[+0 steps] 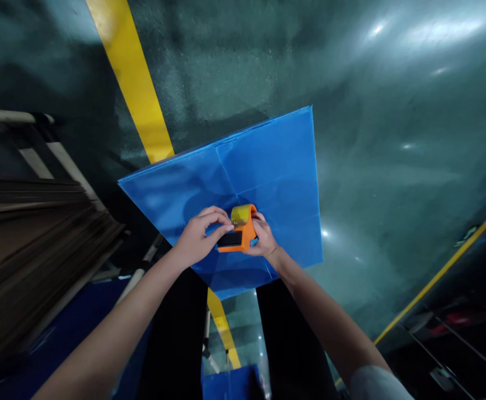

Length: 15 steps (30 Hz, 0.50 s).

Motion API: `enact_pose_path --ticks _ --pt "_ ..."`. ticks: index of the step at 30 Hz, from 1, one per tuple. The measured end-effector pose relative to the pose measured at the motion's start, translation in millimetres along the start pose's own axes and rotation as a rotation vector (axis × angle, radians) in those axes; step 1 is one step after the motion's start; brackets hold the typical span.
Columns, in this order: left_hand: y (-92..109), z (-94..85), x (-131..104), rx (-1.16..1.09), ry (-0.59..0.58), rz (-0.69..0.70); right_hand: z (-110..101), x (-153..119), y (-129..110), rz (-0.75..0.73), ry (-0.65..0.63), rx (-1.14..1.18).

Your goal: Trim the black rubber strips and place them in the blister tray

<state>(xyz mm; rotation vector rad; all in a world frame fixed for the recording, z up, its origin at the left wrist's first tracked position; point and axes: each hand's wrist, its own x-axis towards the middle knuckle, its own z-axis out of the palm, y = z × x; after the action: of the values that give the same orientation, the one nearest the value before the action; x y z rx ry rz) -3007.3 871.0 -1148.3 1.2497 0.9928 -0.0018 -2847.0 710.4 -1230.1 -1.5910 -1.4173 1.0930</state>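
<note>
My right hand point(262, 236) is wrapped round the right side of an orange tape dispenser point(249, 236), holding it over a blue sheet-like panel point(276, 166). A roll of yellowish packing tape point(239, 215) sits in the dispenser, and a black part shows at its near left. From the left, my left hand point(206, 230) reaches in with thumb and fingers drawn together in a pinch at the edge of the tape. The tape's loose end is too small to make out. Crease lines run across the blue panel, which lies flat in front of my legs.
A rack with white and black tubes point(70, 166) stands at the left, loaded with stacked brown sheets point(30, 239). Yellow lines point(132, 78) mark the glossy green floor point(392, 139). Another blue piece point(230, 383) lies near my feet. Dark equipment point(455, 344) is at the lower right.
</note>
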Motion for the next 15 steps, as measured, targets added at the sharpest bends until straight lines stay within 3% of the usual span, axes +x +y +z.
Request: enact_pose_path --ticks 4,11,15 --pt "4 -0.6 5 0.112 0.018 0.088 -2 2 -1 0.061 0.027 0.014" --pt "16 -9.1 19 0.301 -0.105 0.237 -3 1 -6 0.265 -0.012 0.043" --pt "22 -8.7 26 0.470 -0.029 0.373 -3 2 -10 0.348 0.001 0.060"
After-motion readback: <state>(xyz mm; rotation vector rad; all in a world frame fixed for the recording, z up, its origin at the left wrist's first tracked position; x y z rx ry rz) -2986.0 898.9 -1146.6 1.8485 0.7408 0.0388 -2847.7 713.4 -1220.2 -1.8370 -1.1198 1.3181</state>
